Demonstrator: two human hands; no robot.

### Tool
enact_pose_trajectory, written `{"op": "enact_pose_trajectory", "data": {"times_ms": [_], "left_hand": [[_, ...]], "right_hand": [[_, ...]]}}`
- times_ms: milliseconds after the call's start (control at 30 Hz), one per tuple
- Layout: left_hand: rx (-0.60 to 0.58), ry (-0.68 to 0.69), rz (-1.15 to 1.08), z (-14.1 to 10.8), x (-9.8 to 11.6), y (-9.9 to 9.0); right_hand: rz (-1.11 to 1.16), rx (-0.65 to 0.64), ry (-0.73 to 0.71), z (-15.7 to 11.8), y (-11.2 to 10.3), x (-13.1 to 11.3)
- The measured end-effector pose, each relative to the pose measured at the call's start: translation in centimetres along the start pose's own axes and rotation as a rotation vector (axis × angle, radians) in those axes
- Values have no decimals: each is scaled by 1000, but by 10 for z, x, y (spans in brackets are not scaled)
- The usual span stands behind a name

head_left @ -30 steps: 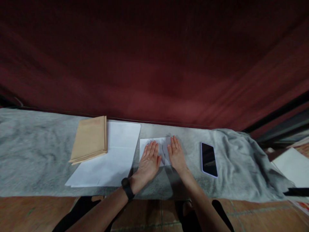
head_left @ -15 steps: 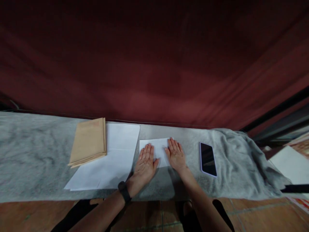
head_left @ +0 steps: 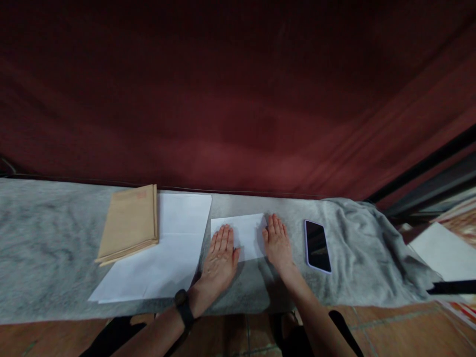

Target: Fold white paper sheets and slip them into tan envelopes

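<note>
Both palms lie open and flat, gripping nothing: left hand [head_left: 219, 255] and right hand [head_left: 278, 244] pin the folded white sheet [head_left: 241, 232] on the grey cloth [head_left: 55, 248], where even outward pressure should sharpen its 1 crease.

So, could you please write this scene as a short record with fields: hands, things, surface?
left hand: left hand lies flat, palm down, on the left edge of the folded white paper
right hand: right hand lies flat at the paper's right edge
left of the hands: white sheets with brown envelopes on top
right of the hands: phone, screen dark
surface: grey cloth
background: dark red curtain
</note>
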State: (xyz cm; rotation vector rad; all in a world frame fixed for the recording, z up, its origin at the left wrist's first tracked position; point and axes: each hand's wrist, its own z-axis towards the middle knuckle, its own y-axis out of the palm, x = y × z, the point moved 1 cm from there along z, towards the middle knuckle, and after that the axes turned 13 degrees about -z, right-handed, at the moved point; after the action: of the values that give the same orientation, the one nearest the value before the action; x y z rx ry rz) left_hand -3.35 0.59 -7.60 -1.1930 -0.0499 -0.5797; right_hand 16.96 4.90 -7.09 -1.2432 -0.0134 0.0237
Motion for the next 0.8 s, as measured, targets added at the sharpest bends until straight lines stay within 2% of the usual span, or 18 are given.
{"op": "enact_pose_trajectory", "data": {"times_ms": [133,233,500,800], "left_hand": [[-51,105,-31,-6,16,1],[-76,119,-22,-8,16,2],[-26,5,22,-8,-4,-1],[-19,-66,60,-7,-9,2]], "right_hand": [[163,-40,-281,-8,-9,-26],[147,-63,-356,-16,-10,-35],[-10,-20,-158,-16,1,-9],[-124,-57,38,-18,4,14]]}}
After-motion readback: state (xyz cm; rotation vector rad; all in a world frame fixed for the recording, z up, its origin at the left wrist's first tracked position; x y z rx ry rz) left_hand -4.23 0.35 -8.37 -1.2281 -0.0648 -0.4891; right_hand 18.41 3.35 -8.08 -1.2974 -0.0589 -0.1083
